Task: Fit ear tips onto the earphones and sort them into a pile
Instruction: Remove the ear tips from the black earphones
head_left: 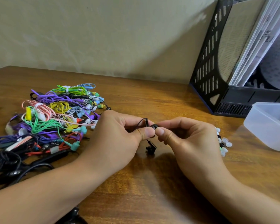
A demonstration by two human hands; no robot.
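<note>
My left hand (118, 135) pinches a black earphone (146, 122) by its stem, its cable looping up behind my fingers. My right hand (187, 139) pinches a black ear tip (154, 126) between thumb and forefinger, pressed against the earphone's end. The pair's second black earbud (150, 148) hangs below my hands, just above the wooden table (152, 97). A pile of tangled earphones (55, 117) in green, purple, yellow, pink, teal and black lies at the left. Loose white and clear ear tips (224, 143) lie right of my right hand, partly hidden by it.
A translucent plastic container (268, 125) stands at the right edge. Behind it, a black mesh file holder (207, 62) with papers leans at the wall. Black cables (10, 165) sprawl at the near left. A dark object (73, 215) sits at the table's front edge.
</note>
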